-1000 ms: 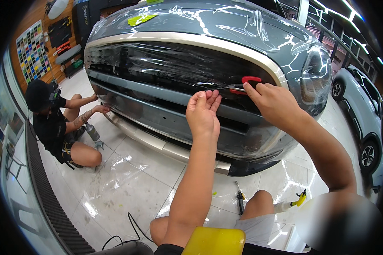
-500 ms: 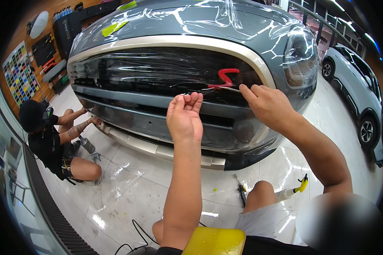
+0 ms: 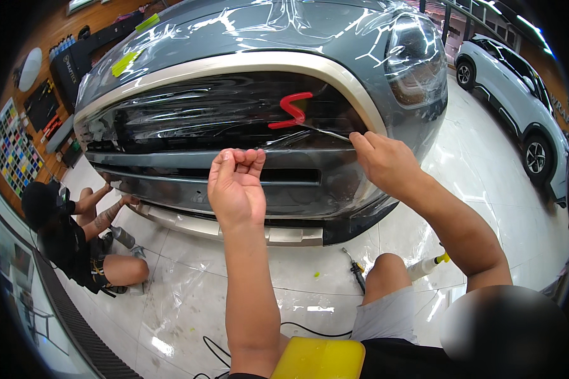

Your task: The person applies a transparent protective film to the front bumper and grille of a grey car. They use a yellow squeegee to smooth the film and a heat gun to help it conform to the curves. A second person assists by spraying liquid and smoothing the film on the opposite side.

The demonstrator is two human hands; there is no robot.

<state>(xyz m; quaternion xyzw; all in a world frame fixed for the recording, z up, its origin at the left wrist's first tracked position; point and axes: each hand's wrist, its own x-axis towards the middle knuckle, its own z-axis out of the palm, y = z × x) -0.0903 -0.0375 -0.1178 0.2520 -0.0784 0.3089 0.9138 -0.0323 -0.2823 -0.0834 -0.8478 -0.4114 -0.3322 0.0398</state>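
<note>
My right hand (image 3: 389, 164) grips a slim metal tool (image 3: 325, 132), whose tip reaches the lower end of a red S-shaped badge (image 3: 292, 108) on the black grille (image 3: 196, 107) of a grey car. The tool's exact kind is not clear. Left of it, my left hand (image 3: 239, 189) is turned palm toward me, fingers curled to the thumb in a pinch. From its fingertips a strip of clear film (image 3: 284, 140) runs toward the badge, below its lower edge. Wrinkled clear film also covers the grille and the bumper.
At the left, a person (image 3: 69, 234) crouches with hands on the lower bumper trim (image 3: 202, 225). Two lime-green squeegees (image 3: 126, 63) lie on the hood. On the floor are a black-handled tool (image 3: 357, 275), a spray bottle (image 3: 425, 268) and a black cable (image 3: 316, 328). A white car (image 3: 518, 104) stands right.
The view has shifted, so the grille sits further left. My hands stand slightly lower relative to the badge, and more of the metal tool and the film strip shows.
</note>
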